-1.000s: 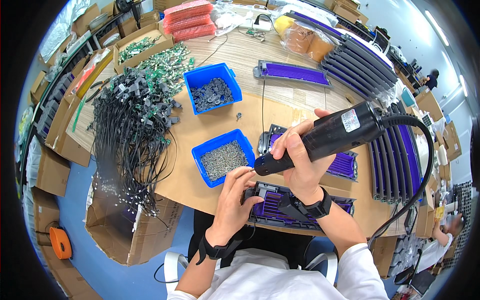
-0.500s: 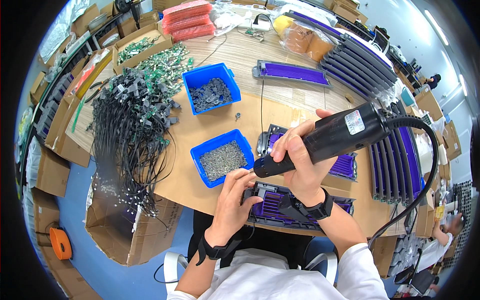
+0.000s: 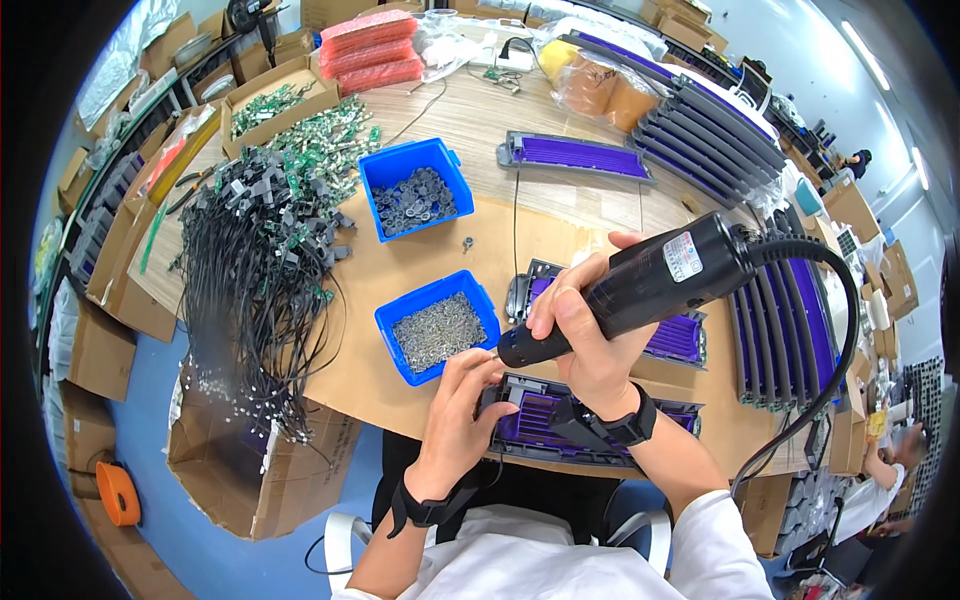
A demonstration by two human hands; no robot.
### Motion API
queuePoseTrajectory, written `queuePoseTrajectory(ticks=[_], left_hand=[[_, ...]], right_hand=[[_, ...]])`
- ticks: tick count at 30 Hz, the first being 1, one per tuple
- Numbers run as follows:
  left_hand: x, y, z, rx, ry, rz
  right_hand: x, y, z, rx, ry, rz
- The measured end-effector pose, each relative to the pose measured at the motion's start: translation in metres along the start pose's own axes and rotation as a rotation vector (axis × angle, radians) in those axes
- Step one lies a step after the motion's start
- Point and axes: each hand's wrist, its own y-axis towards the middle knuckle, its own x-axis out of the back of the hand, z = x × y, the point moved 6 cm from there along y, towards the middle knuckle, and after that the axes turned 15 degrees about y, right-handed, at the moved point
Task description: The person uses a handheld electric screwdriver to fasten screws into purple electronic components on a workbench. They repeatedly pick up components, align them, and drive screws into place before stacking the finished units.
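Note:
My right hand (image 3: 597, 350) is wrapped round a black electric screwdriver (image 3: 660, 285), which slants down to the left with its cable trailing off to the right. At its tip, the fingers of my left hand (image 3: 458, 415) are pinched together; whatever they hold is too small to make out. Just beyond them stands a blue bin of small metal screws (image 3: 397, 357). Below my hands lies a dark grey and purple slatted panel (image 3: 530, 425), partly covered by my right wrist. A second purple panel (image 3: 677, 338) lies behind it, partly hidden by my right hand.
Another blue bin (image 3: 372, 170) holds grey round parts, with one loose part (image 3: 467, 243) near it. A heap of black cables (image 3: 260, 250) and green circuit boards (image 3: 335, 130) fills the left. Purple panels (image 3: 790, 340) are stacked at right. An open cardboard box (image 3: 260, 480) stands below left.
The whole view has shifted slightly, so the table's things sit a little further left. Both hands keep their grip, with the screwdriver's tip still at my left fingers.

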Motion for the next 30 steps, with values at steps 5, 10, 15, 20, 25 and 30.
queuePoseTrajectory(ticks=[5,10,15,20,25,30], left_hand=[[-0.001,0.000,0.001,0.001,-0.021,0.003],[-0.002,-0.001,0.001,-0.023,0.000,0.023],[-0.002,-0.002,0.003,0.009,0.024,0.041],[0.001,-0.001,-0.001,-0.012,0.054,0.045],[0.002,0.001,-0.003,-0.008,0.054,0.046],[0.000,0.000,0.001,0.024,0.020,0.053]], right_hand=[[-0.003,0.001,0.003,-0.027,-0.111,0.058],[0.000,0.000,0.002,-0.059,-0.039,-0.002],[0.001,0.001,0.002,-0.080,-0.027,0.011],[0.002,-0.001,0.000,-0.088,-0.031,-0.009],[0.002,0.000,0.001,-0.073,-0.024,0.024],[0.000,0.002,0.011,-0.062,-0.019,0.057]])
